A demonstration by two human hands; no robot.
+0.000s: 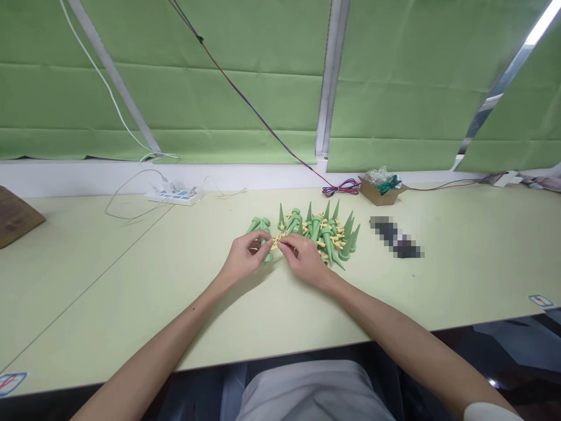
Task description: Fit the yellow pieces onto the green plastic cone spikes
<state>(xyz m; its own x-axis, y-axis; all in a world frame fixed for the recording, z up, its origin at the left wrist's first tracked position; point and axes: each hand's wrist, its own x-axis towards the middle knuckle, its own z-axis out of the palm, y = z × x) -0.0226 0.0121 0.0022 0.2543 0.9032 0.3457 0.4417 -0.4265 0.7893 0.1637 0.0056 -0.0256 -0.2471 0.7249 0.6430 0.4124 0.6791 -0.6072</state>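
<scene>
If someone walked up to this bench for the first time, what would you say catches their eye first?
Probably the pile of green cones at the middle of the pale table, with small yellow pieces among them. The left hand and right hand meet at the pile's near edge, fingers on the cones. Behind, green blinds fill the wall.

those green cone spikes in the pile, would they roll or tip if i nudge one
Probably yes. The green cone spikes taper to a point, so one lying flat would likely roll in a curve, not straight. Those standing point-up look apt to tip, leaning on neighbours. They look like stiff, light plastic; the left hand pinches one in its fingertips.
</scene>
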